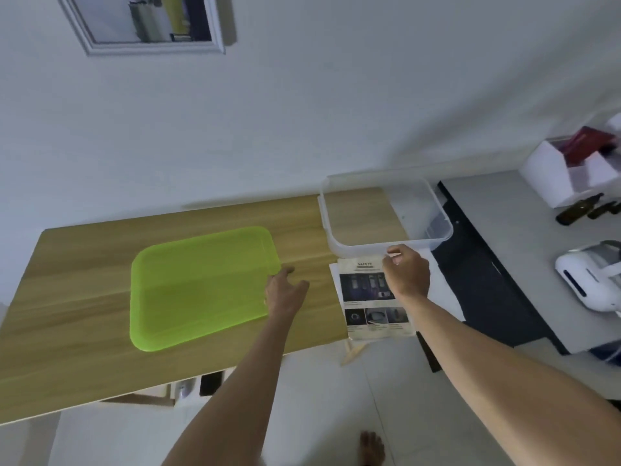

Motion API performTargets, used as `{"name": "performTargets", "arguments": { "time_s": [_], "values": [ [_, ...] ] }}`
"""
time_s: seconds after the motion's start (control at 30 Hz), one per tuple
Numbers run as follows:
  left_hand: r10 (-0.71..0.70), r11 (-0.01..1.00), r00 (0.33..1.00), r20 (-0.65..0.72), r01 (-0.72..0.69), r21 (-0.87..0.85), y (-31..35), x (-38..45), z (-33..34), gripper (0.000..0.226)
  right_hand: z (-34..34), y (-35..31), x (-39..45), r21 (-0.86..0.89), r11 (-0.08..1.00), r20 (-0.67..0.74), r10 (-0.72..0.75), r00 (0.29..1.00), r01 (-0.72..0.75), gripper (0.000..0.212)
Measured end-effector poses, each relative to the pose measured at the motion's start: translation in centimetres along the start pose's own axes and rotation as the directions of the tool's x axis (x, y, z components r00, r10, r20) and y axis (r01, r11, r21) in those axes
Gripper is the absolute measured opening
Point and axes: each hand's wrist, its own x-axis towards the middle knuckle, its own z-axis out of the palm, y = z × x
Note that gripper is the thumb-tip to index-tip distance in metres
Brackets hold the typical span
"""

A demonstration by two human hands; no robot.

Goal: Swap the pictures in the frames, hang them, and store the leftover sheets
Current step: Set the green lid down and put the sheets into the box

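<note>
Storing: right hand (408, 272) pinches printed paper sheets (373, 297) at bench right edge, beside clear plastic box (437, 230).
Left hand (285, 292): fingers spread, resting by green plastic tray (198, 287).

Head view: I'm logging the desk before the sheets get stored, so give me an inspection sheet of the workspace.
Surface: light wooden table, against a white wall.
Job's things: printed safety sheets stacked at the table's right end; clear plastic storage box just behind them; translucent green plastic lid lying flat mid-table; white picture frame hanging on the wall.
Clutter: nothing seen on the table.
Hands: left hand at the green lid's right edge, contact unclear; right hand, fingers curled, at the sheets' top edge by the box rim.
Cables: nothing seen.
Surroundings: grey counter with brown glass bottles, white organiser, white appliance.
</note>
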Motion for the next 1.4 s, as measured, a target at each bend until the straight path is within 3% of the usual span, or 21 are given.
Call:
{"name": "performTargets", "arguments": {
  "time_s": [0.17,0.33,0.43,0.63,0.83,1.0,1.17,1.4],
  "values": [
    [-0.07,0.996,0.996,0.05,0.067,0.056,1.8,-2.2,9.1,0.07,-3.5,9.7,4.3,-0.057,0.994,0.081,0.094,0.992,-0.089,0.028],
    [-0.217,0.963,0.973,-0.075,0.226,0.148,3.7,-3.6,14.7,0.085,-5.1,16.1,7.0,-0.257,0.959,0.205,0.177,0.963,-0.121,0.058],
    [-0.275,0.939,0.954,-0.117,0.293,0.183,5.4,-4.2,16.8,0.097,-5.1,17.5,8.7,-0.251,0.961,0.299,0.191,0.935,-0.116,0.07],
    [-0.335,0.904,0.93,-0.154,0.363,0.225,6.2,-3.6,19.3,0.091,-4.1,18.3,10.0,-0.218,0.971,0.361,0.177,0.916,-0.102,0.072],
    [-0.279,0.934,0.947,-0.157,0.306,0.184,5.3,-2.7,18.8,0.076,-3.7,18.8,9.5,-0.145,0.98,0.369,0.184,0.911,-0.14,0.074],
    [-0.183,0.981,0.975,-0.129,0.173,-0.085,4.3,-2.9,18.0,0.068,-4.3,18.7,9.2,-0.099,0.984,0.392,0.173,0.903,-0.146,0.072],
    [-0.225,0.9,0.972,0.067,0.234,-0.369,3.5,-3.5,16.4,0.057,-5.0,18.7,8.4,-0.013,0.983,0.426,0.169,0.889,-0.181,0.064],
    [-0.146,0.828,0.968,0.205,0.232,-0.511,3.0,-4.9,13.4,0.059,-7.5,17.5,6.4,0.23,0.913,0.373,0.236,0.897,-0.336,0.051]
  ]
}}
